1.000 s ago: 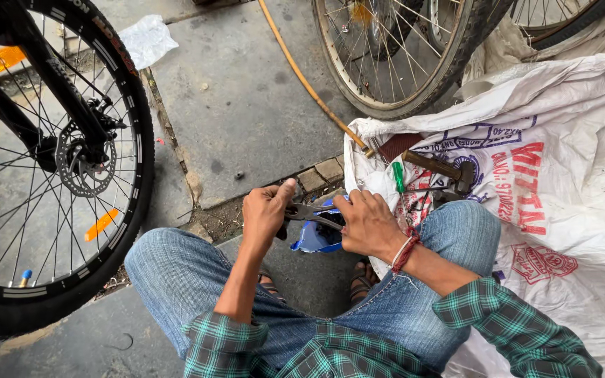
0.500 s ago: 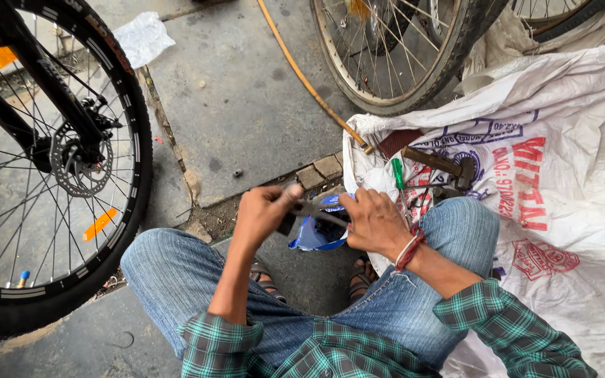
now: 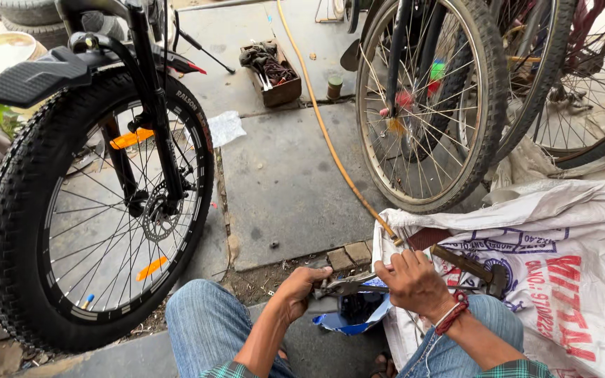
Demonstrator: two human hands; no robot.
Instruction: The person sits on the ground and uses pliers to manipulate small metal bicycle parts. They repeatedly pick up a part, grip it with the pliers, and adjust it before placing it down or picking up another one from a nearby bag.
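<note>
Pliers' (image 3: 348,285) handles hidden, perhaps within left hand's (image 3: 301,287) fingers (image 3: 316,274).

pliers (image 3: 348,285): grey metal, worn, lying roughly level between the two hands; handles gripped in left hand (image 3: 302,285), jaws pointing toward right hand (image 3: 414,280), which pinches a thin dark spoke-like rod (image 3: 467,288) at the jaws.

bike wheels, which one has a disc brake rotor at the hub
The fat knobby black wheel on the left, with orange reflectors. The thin-tyred spoked wheel on the right shows no rotor.
</note>
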